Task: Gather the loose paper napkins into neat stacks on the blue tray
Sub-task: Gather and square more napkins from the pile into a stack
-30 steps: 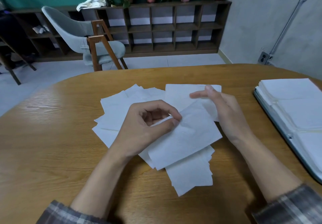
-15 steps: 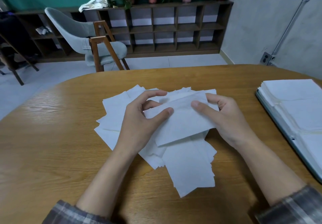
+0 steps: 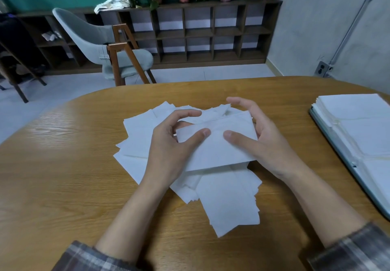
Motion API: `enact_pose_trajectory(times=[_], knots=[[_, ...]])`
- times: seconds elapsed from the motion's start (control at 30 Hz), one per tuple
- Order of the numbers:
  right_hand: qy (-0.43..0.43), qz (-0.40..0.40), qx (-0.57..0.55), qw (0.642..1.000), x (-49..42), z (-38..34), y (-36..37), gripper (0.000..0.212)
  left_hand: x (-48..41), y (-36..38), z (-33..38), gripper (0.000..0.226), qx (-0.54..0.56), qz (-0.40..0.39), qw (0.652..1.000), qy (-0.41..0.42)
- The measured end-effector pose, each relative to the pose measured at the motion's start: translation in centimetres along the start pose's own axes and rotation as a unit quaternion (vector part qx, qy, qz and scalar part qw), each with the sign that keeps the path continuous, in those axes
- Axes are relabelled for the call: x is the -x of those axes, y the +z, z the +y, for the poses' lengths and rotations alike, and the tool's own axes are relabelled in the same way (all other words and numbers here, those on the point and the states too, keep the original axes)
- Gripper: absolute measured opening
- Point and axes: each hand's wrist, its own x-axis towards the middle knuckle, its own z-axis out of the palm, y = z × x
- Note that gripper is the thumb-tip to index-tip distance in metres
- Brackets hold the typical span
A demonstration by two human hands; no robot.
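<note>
Napkin (image 3: 217,144) under inspection is held flat between both hands, just above the loose pile (image 3: 228,197) on the table (image 3: 63,175). Left hand (image 3: 168,148) pinches its left end, thumb on top, fingers beneath. Right hand (image 3: 266,140) holds the right end likewise, forefinger lifted clear.

Risk: the sheet looks thin and limp. Uneven pull between the two grips could crease or tear it, and a sheet clinging beneath could lift with it and skew.

Tray (image 3: 373,194), well to the right of the grip, carries several squared stacks (image 3: 354,110) of napkins side by side. A careless drop there would likely upset their edges.
</note>
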Motion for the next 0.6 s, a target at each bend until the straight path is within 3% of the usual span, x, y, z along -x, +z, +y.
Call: enact_pose_trajectory(times=[0.17,0.3,0.37,0.5,0.6], knots=[[-0.025,0.007,-0.013,1.000,-0.1,0.0,-0.1,0.062,0.5,0.6,-0.2,0.039,-0.052,0.007,0.998,0.024],[-0.036,0.036,-0.045,0.998,-0.2,0.0,-0.8,0.064,0.7,0.5,0.9,0.052,0.040,-0.030,0.998,-0.035],[-0.031,0.041,-0.031,0.998,-0.3,0.1,-1.0,0.061,0.8,0.5,0.9,0.052,0.052,-0.027,0.998,-0.027],[-0.040,-0.002,0.035,0.999,-0.2,0.1,-1.2,0.029,0.6,0.7,-0.4,0.047,-0.022,0.018,0.999,0.030],[-0.026,0.031,0.118,0.992,-0.5,1.1,-1.2,0.024,0.8,1.1,-1.4,0.055,-0.196,0.011,0.963,0.186]])
